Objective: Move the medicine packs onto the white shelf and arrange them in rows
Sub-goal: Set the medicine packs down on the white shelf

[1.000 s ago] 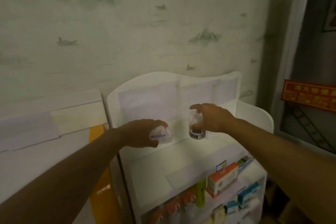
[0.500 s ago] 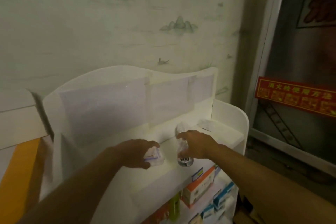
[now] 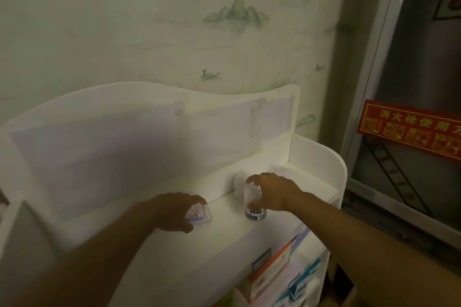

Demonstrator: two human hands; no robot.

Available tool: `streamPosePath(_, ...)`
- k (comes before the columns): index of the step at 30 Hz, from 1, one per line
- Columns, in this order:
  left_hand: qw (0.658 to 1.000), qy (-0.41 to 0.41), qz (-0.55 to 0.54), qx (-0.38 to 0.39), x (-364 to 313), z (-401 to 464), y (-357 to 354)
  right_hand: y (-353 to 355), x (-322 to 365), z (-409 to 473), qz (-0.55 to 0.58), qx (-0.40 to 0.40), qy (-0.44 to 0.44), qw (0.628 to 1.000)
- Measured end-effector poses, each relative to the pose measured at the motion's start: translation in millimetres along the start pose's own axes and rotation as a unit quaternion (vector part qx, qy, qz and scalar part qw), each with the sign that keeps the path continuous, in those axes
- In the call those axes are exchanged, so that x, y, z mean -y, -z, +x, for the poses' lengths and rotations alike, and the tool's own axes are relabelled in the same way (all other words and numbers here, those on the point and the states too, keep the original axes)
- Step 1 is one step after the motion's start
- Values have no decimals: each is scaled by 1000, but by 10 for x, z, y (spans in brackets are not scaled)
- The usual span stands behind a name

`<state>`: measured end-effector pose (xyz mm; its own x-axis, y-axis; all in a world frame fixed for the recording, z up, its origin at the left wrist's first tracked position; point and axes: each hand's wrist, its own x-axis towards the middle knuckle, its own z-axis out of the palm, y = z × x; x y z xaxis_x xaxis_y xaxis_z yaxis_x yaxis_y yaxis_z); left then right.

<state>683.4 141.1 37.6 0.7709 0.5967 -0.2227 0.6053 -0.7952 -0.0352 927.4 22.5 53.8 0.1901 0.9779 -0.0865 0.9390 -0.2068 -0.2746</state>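
Observation:
My left hand (image 3: 172, 212) grips a small clear-wrapped medicine pack (image 3: 199, 215) with blue and red print, which rests on the top board of the white shelf (image 3: 224, 239). To its right, my right hand (image 3: 270, 192) holds the top of a small bottle (image 3: 255, 208) wrapped in clear plastic, with a dark label at its base. The bottle stands upright on the same board. Behind it lie white wrapped packs (image 3: 280, 172) near the back right corner.
The shelf has a tall wavy back panel (image 3: 149, 137) and a side wall (image 3: 321, 157) on the right. Orange and blue medicine boxes (image 3: 274, 271) fill the tier below. A red sign (image 3: 409, 129) hangs on a dark door at right.
Both hands have come down with their packs onto the top board. The camera view has turned right and closer to the shelf.

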Motion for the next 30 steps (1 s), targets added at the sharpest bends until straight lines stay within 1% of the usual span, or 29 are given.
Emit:
streamPosePath(5,1000,14,5,22,-231,413,-17,27,-649,302,-7,4,-5,1000)
streamPosePath(11,998,54,-17,18,-453,746,-63,13,-1238,695,-35,14,20,999)
streamPosePath(15,995,87,-14,39,-447,742,-148,-92,-1374,979,-41,8,44,998)
streamPosePath(18,994,104,-1,41,-381,745,-100,-154,-1449,1168,-47,16,57,997)
streamPosePath(20,993,114,-12,33,-339,768,-63,-163,-1524,1288,-56,25,62,996)
streamPosePath(24,991,128,-43,19,-332,837,-64,-124,-1671,1478,-63,33,65,995)
streamPosePath(30,990,133,-18,45,-418,1009,-80,-10,-1902,1637,-74,36,48,995)
